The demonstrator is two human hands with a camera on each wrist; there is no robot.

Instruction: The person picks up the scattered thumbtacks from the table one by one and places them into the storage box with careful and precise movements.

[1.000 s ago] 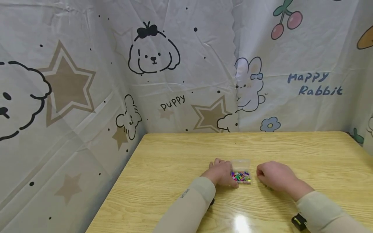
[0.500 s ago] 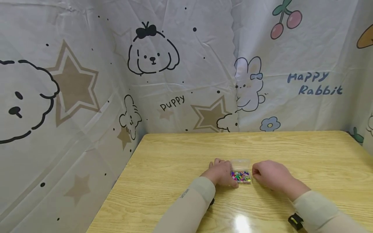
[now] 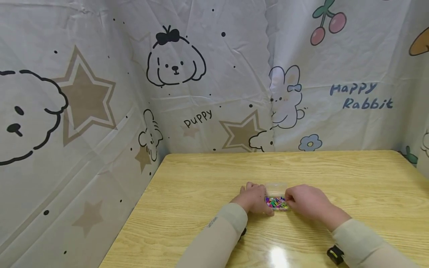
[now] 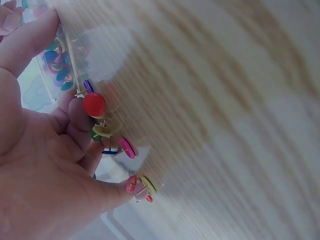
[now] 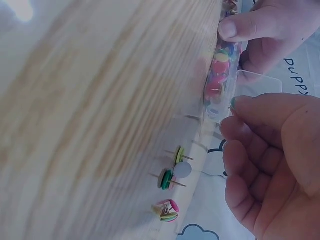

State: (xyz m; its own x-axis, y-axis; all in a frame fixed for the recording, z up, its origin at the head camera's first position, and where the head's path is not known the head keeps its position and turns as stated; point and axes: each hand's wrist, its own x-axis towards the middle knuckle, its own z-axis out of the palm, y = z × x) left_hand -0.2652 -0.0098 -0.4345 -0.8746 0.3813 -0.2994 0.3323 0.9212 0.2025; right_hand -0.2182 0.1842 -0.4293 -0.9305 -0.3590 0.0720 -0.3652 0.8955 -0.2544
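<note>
A small clear plastic box [image 3: 276,209] with its lid tipped back holds many colourful thumbtacks [image 3: 276,203]. My left hand [image 3: 256,199] grips its left side, the thumb [image 5: 245,30] pressing the near wall. At the box's right end, my right hand [image 3: 308,201] pinches a small teal thumbtack [image 5: 233,102] between thumb and forefinger; the other fingers are curled. Loose thumbtacks lie on the table beneath the left hand, among them a red thumbtack [image 4: 94,104] and a pink thumbtack [image 4: 129,147].
More loose tacks lie near my right hand, including a green tack [image 5: 163,179] and a white tack [image 5: 182,169]. The clear lid [image 3: 276,188] stands behind the box. A wood-grain table [image 3: 201,175] ends at a printed cloth backdrop [image 3: 201,93].
My right hand has moved left across the table, from beside the box to its right end. The left hand and the box have stayed in place.
</note>
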